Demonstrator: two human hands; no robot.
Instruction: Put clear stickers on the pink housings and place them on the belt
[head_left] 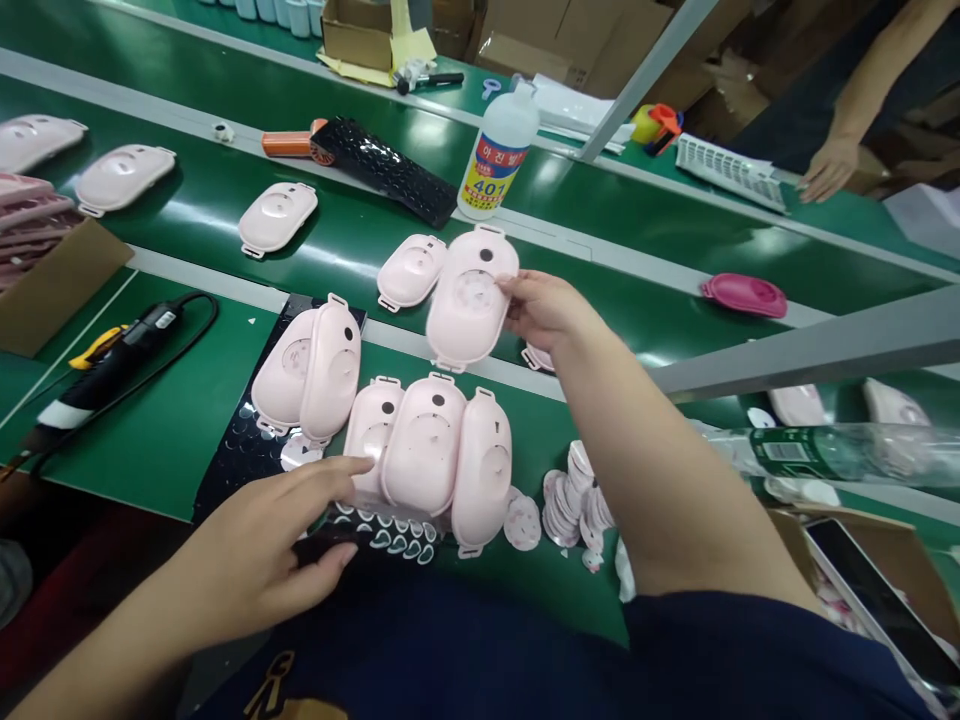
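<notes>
Above green bench, right hand [541, 310] pinches pink plastic shell [471, 298] by edge, lifted clear. Left hand [259, 555] lower, fingers loosely curled on black sticker strip [382, 530], touching row of pink shells [431, 455] just beyond fingertips.

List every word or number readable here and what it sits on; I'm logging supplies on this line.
"401": on the yellow label of the white bottle.
Red band above it: Korean characters, too blurred to read.
Green label on the clear bottle: too blurred.
Pink shell in the right hand: no text.
</notes>
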